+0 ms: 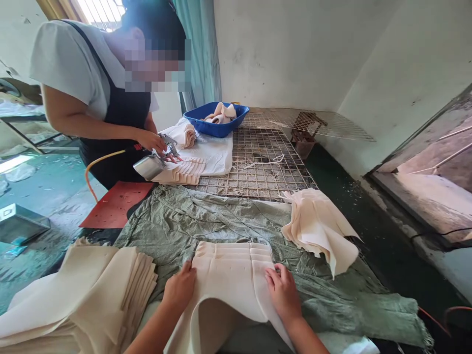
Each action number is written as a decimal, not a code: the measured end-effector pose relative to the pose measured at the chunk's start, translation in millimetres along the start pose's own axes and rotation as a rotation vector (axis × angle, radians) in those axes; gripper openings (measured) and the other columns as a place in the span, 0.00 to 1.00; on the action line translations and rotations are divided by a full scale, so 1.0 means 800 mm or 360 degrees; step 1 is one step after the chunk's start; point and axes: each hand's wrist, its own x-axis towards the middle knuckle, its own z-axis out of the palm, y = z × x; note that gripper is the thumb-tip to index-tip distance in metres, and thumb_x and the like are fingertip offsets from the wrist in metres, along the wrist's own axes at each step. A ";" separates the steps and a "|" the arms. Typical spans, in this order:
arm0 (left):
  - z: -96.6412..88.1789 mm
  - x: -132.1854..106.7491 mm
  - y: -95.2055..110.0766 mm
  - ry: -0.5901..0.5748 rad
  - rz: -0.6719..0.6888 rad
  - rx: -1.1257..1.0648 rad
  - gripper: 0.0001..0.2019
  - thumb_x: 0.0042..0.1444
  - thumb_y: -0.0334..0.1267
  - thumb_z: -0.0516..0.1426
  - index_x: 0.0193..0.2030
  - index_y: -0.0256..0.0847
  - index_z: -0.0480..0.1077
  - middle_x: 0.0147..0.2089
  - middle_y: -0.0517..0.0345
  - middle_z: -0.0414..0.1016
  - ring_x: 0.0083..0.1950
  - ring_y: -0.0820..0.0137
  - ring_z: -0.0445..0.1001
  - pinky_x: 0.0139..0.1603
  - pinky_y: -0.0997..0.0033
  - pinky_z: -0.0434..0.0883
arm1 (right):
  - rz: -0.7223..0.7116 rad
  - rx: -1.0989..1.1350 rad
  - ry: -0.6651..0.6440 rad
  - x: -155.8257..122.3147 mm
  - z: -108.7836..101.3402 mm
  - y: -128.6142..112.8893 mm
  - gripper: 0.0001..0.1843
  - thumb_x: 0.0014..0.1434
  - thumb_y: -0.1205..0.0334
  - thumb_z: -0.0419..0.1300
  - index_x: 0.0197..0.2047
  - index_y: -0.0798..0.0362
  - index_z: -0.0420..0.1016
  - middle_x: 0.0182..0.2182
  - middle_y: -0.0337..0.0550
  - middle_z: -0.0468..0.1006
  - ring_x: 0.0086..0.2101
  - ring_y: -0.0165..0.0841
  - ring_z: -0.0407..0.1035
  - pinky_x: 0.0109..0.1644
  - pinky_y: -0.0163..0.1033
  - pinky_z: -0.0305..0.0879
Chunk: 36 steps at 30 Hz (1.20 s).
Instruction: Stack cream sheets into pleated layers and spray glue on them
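A small layered stack of cream fabric pieces [230,278] lies in front of me on the green cloth [228,216]. Its far edges are stepped, and the near end arches up and hangs towards me. My left hand [179,291] is closed on the stack's left edge, thumb on top. On the opposite edge, my right hand [283,293] pinches the fabric with bent fingers. To the left is a thick, fanned pile of similar cream pieces [99,285]. Another bundle of cream pieces [315,221] rests at the right, its corners drooping.
Across the table a co-worker [92,98] holds a metal spray cup [149,166] with a yellow hose over fanned cream pieces [184,171]. A blue basin [217,129] holds more pieces. Wire mesh [267,152] covers the far tabletop; a red sheet [116,204] lies left.
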 end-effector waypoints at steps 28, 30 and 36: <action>0.001 -0.051 -0.025 -0.0058 0.0303 -0.0252 0.49 0.40 0.66 0.55 0.65 0.38 0.51 0.67 0.40 0.52 0.66 0.49 0.50 0.63 0.47 0.50 | 0.0152 -0.0663 -0.0800 -0.057 0.005 -0.095 0.64 0.29 0.50 0.70 0.67 0.52 0.45 0.65 0.66 0.42 0.62 0.61 0.40 0.57 0.65 0.45; -0.025 -0.049 -0.068 0.0076 0.0240 -0.0166 0.33 0.51 0.57 0.51 0.61 0.41 0.59 0.64 0.45 0.59 0.64 0.54 0.57 0.60 0.52 0.57 | 0.0152 -0.0626 -0.0800 -0.056 0.005 -0.084 0.61 0.31 0.48 0.70 0.66 0.50 0.48 0.64 0.65 0.45 0.61 0.61 0.44 0.56 0.65 0.48; -0.061 -0.027 -0.251 0.0135 -0.0105 0.0093 0.16 0.52 0.27 0.46 0.43 0.32 0.71 0.46 0.37 0.74 0.50 0.53 0.71 0.49 0.50 0.64 | 0.0159 -0.0461 -0.0529 -0.031 0.000 -0.073 0.38 0.51 0.40 0.53 0.62 0.47 0.58 0.62 0.58 0.55 0.59 0.55 0.53 0.56 0.65 0.51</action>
